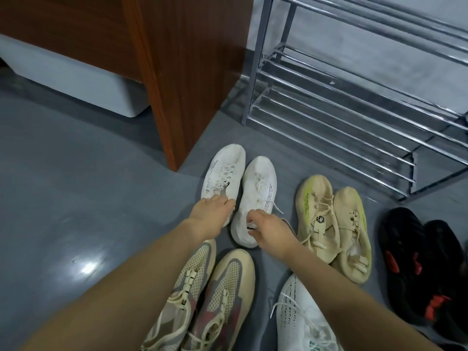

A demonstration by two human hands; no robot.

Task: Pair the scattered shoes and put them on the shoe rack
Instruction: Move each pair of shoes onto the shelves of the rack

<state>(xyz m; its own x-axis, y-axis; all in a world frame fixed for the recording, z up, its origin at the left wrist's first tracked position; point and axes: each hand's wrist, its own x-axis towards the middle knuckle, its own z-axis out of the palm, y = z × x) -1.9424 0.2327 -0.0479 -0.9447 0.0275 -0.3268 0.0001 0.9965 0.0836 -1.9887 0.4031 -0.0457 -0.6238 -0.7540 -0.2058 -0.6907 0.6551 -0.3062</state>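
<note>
Left hand [214,210] curls over the heel opening of the left white shoe [224,177], right hand [268,230] pinches the collar of the right white shoe [255,198] — both gripping, pair side by side on the floor [76,186]. Best move, I'd say: lift both together, toes level, and swing right to the shoe rack [342,110], its lowest rails bare. Tan pair [331,224] and black pair [417,262] wait near the rack's front corner.

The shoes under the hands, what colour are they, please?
White, clearest in the head view: white shoes.
</note>
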